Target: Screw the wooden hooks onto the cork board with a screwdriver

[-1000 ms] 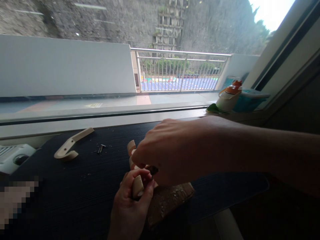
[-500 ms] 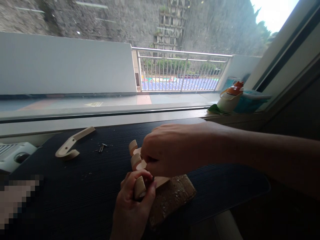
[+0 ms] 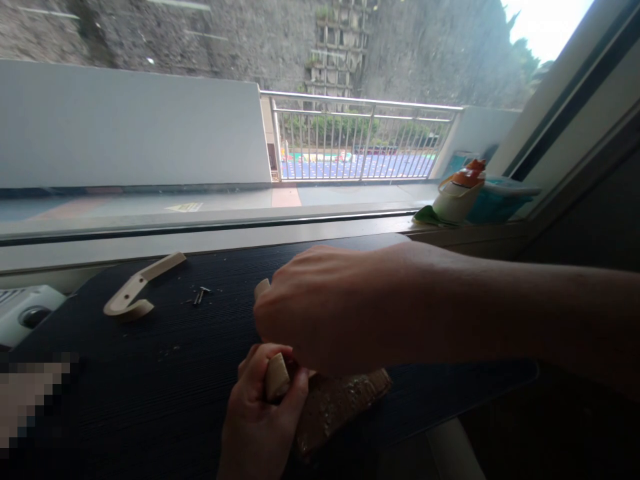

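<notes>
My left hand is closed round a pale wooden hook that rests on a rough brown board near the front of the dark ribbed table. Curled into a grip, my right hand reaches in from the right and covers the hook and the other pale wooden pieces, one tip showing at its left. What its fingers hold is hidden. A separate wooden hook lies flat at the left, with small dark screws beside it.
A white device sits at the table's left edge. On the window sill at the right stand a white and orange bottle and a teal container. Wood crumbs dot the table. A blurred patch covers the lower left.
My right hand has moved left and down, now covering the wooden pieces that showed beside it before. My left hand keeps its grip on the hook.
</notes>
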{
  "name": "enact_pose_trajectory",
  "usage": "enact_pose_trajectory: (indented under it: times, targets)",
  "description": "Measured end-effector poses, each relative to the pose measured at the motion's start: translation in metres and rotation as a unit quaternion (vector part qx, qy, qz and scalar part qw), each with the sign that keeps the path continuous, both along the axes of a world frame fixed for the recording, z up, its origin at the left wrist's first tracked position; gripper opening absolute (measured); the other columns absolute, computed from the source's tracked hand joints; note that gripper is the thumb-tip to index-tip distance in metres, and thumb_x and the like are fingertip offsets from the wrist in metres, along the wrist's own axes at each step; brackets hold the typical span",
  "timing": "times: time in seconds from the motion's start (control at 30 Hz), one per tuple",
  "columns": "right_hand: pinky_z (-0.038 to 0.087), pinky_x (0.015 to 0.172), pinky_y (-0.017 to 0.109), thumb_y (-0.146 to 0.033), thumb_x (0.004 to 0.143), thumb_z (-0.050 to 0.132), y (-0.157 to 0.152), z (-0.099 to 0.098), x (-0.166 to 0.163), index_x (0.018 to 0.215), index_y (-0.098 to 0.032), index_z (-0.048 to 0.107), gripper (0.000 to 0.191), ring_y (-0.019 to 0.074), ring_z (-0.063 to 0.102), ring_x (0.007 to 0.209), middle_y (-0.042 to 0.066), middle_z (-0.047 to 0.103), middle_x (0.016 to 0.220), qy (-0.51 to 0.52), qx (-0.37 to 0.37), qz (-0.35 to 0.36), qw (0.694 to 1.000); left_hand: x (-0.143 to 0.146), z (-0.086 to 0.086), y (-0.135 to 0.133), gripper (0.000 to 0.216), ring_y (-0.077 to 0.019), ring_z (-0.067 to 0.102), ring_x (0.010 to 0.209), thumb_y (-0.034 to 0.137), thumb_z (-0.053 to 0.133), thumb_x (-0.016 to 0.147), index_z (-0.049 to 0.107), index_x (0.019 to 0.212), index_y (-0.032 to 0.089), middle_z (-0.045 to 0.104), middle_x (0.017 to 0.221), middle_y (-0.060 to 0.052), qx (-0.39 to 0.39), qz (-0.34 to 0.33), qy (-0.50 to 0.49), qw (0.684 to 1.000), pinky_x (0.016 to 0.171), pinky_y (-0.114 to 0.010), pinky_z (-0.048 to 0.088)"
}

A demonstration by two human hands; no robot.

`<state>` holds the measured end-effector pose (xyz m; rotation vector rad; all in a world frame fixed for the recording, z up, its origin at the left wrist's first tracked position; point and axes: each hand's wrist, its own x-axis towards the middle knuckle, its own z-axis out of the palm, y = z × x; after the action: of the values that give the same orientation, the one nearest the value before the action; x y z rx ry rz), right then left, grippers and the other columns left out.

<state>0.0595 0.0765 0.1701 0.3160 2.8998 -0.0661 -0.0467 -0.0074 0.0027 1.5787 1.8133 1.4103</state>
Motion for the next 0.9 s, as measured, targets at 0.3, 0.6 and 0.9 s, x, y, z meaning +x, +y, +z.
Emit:
enact_pose_trajectory:
  times: [0.3, 0.6, 0.9]
  targets:
    - [0.025, 0.043, 0.023, -0.026, 0.069, 0.064, -0.003, 0.009, 0.006, 0.073, -0.022, 0.062, 0.006, 0.0107, 0.049, 0.054, -0.006, 0.058, 0.06, -0.013, 0.016, -0.055, 0.998, 0.0, -0.004, 0.001, 0.01, -0.0177, 0.064, 0.074, 0.03, 0.062, 0.069, 0.06, 0.077, 0.024, 0.066, 0.071, 0.001, 0.04, -0.012, 0.005, 0.999, 0.07, -0.028, 0.051]
    - [0.022, 0.038, 0.026, -0.012, 0.066, 0.057, 0.0, -0.001, 0.008, 0.052, -0.019, 0.05, 0.017, 0.0083, 0.037, 0.041, -0.005, 0.053, 0.054, 0.021, 0.015, 0.036, 0.999, 0.002, 0.005, 0.002, 0.012, -0.0165, 0.061, 0.063, 0.035, 0.06, 0.068, 0.055, 0.062, 0.025, 0.06, 0.06, 0.002, 0.006, -0.007, -0.01, 1.0, 0.061, -0.027, 0.051]
    - [0.025, 0.04, 0.024, -0.022, 0.071, 0.06, -0.007, 0.001, 0.002, 0.065, -0.021, 0.058, 0.007, 0.0095, 0.04, 0.042, -0.005, 0.051, 0.051, -0.012, 0.045, -0.046, 0.998, 0.002, 0.004, -0.001, 0.009, -0.0181, 0.063, 0.07, 0.033, 0.06, 0.067, 0.058, 0.07, 0.025, 0.06, 0.062, 0.002, 0.022, 0.0, 0.007, 1.0, 0.065, -0.028, 0.051]
